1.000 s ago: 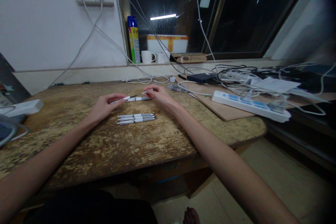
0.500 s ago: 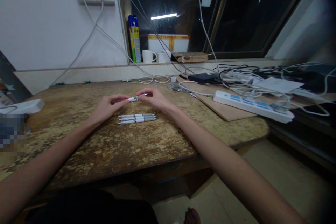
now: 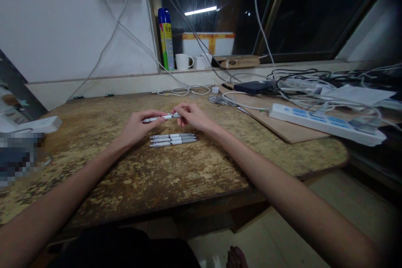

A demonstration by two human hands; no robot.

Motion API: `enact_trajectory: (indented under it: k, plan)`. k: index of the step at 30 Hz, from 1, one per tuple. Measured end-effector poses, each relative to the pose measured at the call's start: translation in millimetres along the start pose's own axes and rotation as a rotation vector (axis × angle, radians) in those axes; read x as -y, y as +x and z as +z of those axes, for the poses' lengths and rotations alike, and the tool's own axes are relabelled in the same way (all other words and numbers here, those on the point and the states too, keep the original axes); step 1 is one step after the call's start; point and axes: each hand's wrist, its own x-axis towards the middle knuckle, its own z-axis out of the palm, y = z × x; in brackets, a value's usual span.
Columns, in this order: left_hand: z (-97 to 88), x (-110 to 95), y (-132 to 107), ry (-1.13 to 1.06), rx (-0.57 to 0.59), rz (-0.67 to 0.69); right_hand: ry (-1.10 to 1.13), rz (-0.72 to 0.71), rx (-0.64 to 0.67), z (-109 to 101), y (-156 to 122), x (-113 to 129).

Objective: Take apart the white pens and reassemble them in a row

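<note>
A white and grey pen [image 3: 168, 116] is held level between both hands, just above the worn wooden table [image 3: 135, 180]. My left hand [image 3: 140, 126] pinches its left part between thumb and fingers. The fingers of my right hand [image 3: 191, 115] are closed around its right end, which they partly hide. Nearer to me, several similar pens [image 3: 172, 140] lie side by side on the tabletop, their grey ends pointing right.
On the right, a white power strip [image 3: 326, 123] lies by a brown board [image 3: 282, 127] and tangled cables. A spray can [image 3: 166, 39] and a white mug [image 3: 184, 62] stand on the windowsill. Another white strip [image 3: 40, 125] sits at the left.
My right hand has turned and its fingers now curl lower around the pen's right end. The view has shifted slightly, so the scene sits further right.
</note>
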Motion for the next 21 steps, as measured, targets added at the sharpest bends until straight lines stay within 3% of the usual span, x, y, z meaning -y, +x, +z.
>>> enact_trajectory:
  k: [4,21]
  plan:
    - [0.5,4.9,0.5,0.014,-0.029,-0.001,-0.041,0.002,-0.034,-2.1,0.9,-0.6]
    - [1.2,9.8,-0.8,-0.017,0.002,0.002,-0.052,0.017,0.055,-3.2,-7.7,8.1]
